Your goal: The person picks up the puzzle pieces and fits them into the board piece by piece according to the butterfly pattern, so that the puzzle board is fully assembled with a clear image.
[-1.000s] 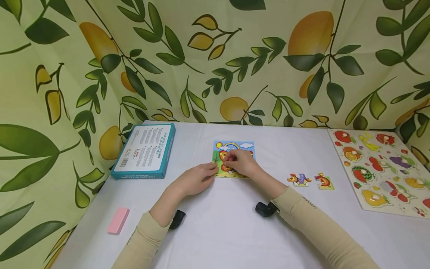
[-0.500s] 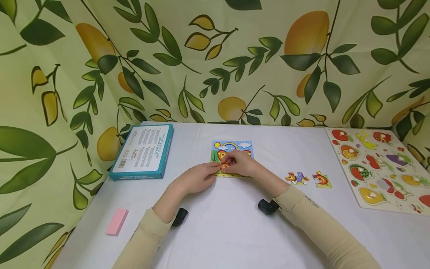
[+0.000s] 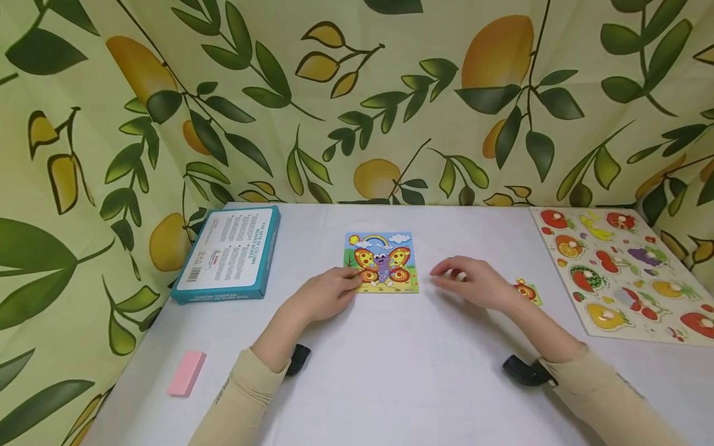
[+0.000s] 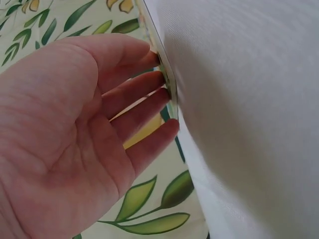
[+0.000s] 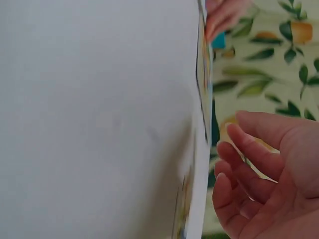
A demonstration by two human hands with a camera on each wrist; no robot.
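Note:
A square butterfly puzzle [image 3: 382, 263], with a sun and rainbow on it, lies flat at mid-table. My left hand [image 3: 329, 294] rests its fingertips on the puzzle's left edge; in the left wrist view those fingers [image 4: 142, 117] stretch to the thin board edge. To the right of the puzzle, my right hand [image 3: 474, 282] hovers over the tablecloth with loosely bent fingers and nothing in them. Partly hidden behind that hand is a loose puzzle piece [image 3: 530, 292] with a red and yellow pattern. The right wrist view has the fingers [image 5: 249, 174] spread apart.
A teal box [image 3: 225, 254] with a printed white back lies at the left rear. Nearer on that side is a pink block [image 3: 186, 373]. A fruit peg board [image 3: 563, 297] covers the right side. Leaf-patterned cloth [image 3: 334, 155] hangs behind the table.
My right hand has left the puzzle and moved right toward the loose pieces, uncovering the whole butterfly picture. My left hand stays at the puzzle's left edge. The head view has shifted slightly.

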